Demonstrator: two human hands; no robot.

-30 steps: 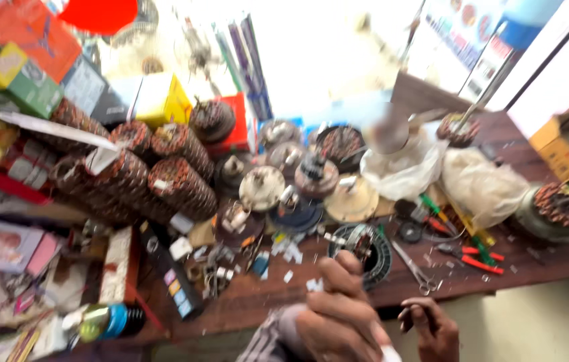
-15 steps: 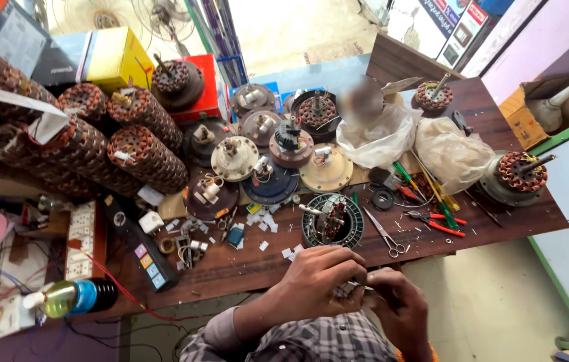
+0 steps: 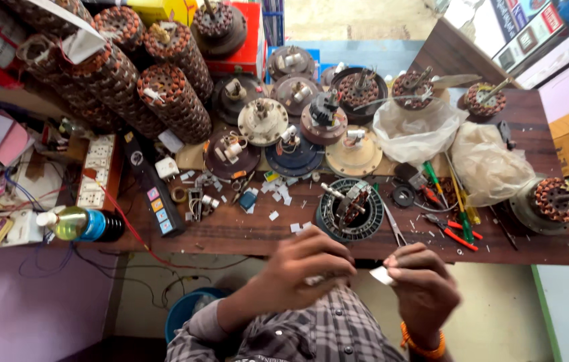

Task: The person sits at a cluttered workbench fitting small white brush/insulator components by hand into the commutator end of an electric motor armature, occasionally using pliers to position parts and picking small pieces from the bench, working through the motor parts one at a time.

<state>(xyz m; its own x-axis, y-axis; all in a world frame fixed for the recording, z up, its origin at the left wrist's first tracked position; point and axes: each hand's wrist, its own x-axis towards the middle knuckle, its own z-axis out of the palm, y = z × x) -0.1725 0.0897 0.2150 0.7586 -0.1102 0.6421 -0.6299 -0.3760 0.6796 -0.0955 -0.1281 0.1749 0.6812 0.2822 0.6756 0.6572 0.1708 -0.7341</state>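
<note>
The right hand (image 3: 425, 288) pinches a small white paper slip (image 3: 383, 275) between thumb and forefinger, above the desk (image 3: 231, 231) edge; the left hand (image 3: 311, 265) is curled, its grip state not discernible; the slip appears light, thin, easily creased; hold it by the edges.
</note>
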